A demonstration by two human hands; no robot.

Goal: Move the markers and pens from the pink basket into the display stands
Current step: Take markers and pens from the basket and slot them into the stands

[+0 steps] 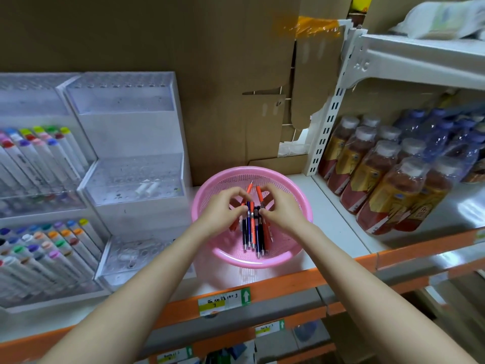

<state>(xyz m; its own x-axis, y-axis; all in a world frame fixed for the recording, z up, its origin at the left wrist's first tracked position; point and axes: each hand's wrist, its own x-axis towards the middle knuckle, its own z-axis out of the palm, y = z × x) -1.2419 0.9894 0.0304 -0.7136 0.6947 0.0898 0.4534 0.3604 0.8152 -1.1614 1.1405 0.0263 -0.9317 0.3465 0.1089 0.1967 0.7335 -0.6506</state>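
Your left hand [223, 209] and right hand [278, 206] each pinch the top ends of the pens [252, 232] lying in the pink basket [252, 264]; light, stiff and slick, they would likely slip unless bundled mid-barrel for the stand [136, 185] alongside

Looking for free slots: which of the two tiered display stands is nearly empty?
The right stand, next to the pink basket: its tiers are almost bare, while the left stand is packed with colour-capped markers.
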